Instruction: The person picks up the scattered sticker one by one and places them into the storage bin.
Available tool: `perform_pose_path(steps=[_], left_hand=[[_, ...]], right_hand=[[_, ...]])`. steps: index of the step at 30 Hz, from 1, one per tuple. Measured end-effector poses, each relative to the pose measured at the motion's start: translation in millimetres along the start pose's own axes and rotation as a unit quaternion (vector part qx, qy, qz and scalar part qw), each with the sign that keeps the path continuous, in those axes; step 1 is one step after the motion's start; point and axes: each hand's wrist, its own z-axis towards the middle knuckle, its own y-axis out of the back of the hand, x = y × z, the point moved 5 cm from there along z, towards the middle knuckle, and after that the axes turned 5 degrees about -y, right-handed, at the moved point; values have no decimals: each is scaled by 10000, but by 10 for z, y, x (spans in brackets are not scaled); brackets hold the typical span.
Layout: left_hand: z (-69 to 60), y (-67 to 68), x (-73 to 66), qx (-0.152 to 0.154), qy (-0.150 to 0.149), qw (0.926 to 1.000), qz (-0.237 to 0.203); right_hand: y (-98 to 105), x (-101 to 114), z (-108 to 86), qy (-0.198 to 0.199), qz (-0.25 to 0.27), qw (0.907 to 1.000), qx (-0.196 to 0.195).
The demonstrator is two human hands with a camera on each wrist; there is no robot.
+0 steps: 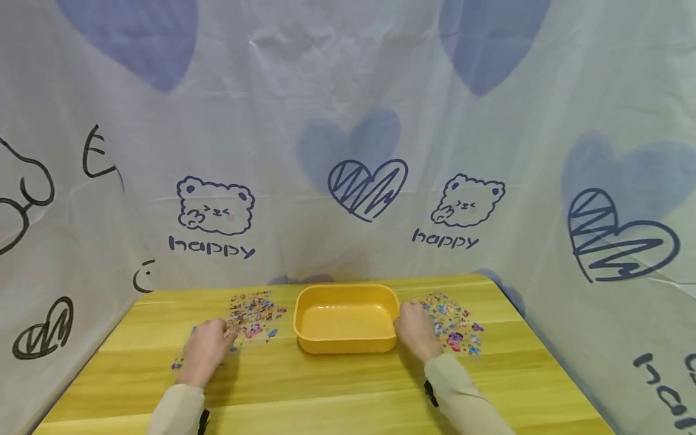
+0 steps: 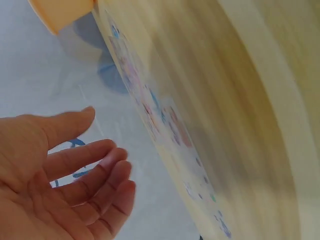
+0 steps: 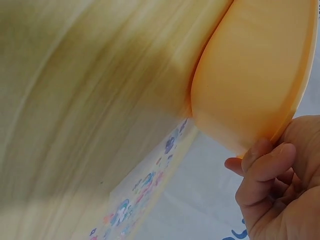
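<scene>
A yellow plastic tub stands upright on the wooden table. My right hand is at its right side; in the right wrist view the curled fingers pinch the tub's rim near a corner, partly hiding it. My left hand hovers over the left patch of small colourful shapes, which looks like clear sticker sheets. Its fingers are loosely bent, thumb apart, with nothing between them in the left wrist view. A similar patch of colourful shapes lies right of the tub, beside my right hand.
The yellow wood-grain table reaches a pale curtain printed with hearts and bears, which hangs behind and on both sides. Dark bands show at the cuffs of both light sleeves.
</scene>
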Motion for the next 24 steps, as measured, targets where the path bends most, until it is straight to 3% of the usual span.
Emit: perform_pose_path(steps=[6,14,24], left_hand=[[-39,24,165,264,225,9994,-44],[-61,110,298,173,249,9994,-155],[-117,123,547,687,905,9934,-137]], right_hand=[[4,-15,0,-20,2,10000,-31],[31,-11,28,129,-87,9996,-218],[-11,1,36,39,-116,9999,-54]])
